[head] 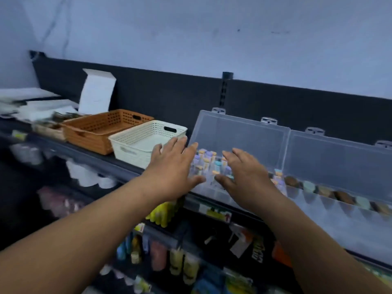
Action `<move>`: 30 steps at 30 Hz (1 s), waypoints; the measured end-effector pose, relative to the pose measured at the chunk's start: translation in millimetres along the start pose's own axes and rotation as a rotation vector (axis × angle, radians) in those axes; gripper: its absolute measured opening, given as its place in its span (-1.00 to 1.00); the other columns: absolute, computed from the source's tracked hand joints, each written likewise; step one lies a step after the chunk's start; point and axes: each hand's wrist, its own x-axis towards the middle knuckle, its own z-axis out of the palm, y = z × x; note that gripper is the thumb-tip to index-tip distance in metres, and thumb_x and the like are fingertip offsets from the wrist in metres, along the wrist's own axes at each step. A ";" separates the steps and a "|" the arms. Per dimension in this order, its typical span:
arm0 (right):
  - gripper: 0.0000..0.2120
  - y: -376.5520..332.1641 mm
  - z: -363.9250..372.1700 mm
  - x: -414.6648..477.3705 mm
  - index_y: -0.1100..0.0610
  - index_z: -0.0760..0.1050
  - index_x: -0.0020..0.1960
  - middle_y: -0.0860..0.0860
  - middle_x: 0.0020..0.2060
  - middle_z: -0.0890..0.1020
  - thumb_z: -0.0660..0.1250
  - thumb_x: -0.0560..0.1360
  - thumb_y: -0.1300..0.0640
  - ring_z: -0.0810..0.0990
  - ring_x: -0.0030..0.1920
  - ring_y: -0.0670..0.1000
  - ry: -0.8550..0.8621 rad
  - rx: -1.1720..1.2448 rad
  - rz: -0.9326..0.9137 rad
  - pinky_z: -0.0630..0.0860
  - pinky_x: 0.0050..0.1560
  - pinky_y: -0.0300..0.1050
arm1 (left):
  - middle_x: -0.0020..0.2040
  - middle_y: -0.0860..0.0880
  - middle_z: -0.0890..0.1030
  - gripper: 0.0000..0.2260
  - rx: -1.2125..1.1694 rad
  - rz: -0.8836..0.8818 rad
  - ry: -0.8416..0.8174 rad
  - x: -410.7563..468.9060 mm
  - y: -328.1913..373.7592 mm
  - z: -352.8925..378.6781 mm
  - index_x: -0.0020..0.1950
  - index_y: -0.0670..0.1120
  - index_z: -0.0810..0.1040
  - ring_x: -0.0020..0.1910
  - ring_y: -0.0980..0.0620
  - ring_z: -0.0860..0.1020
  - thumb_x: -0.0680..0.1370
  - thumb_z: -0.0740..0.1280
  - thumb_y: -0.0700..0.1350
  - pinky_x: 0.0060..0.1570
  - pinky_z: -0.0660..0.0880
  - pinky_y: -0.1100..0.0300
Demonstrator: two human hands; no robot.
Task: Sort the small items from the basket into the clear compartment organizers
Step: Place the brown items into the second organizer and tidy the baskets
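Note:
A clear compartment organizer (239, 134) stands on the shelf with its lid raised. Several small corked vials (209, 161) with pastel contents fill its compartments. My left hand (174, 166) hovers over its left end with fingers spread and straight. Over the organizer's middle is my right hand (244, 175), fingers also spread and holding nothing. A second clear organizer (339, 158) to the right holds a row of brown and pale green round items (343, 196). Just left of my left hand sits a white perforated basket (146, 132), which looks empty inside.
An orange perforated basket (99, 128) stands left of the white one. A white open carton (96, 94) and stacked papers (31, 102) lie further left. Below the shelf edge (101, 160), packaged goods hang on lower racks. A dark back panel (169, 96) runs behind the shelf.

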 end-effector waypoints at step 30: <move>-0.35 -330.1 110.6 258.4 0.00 0.09 0.55 -0.05 0.51 0.19 0.25 0.55 -0.12 0.17 0.49 0.03 -0.160 0.191 -0.459 0.17 0.48 0.05 | 0.54 0.00 0.16 -0.28 0.130 -0.445 0.065 -19.2 -404.5 -48.1 0.55 0.04 0.04 0.49 -0.02 0.17 0.50 0.25 0.26 0.45 0.16 0.01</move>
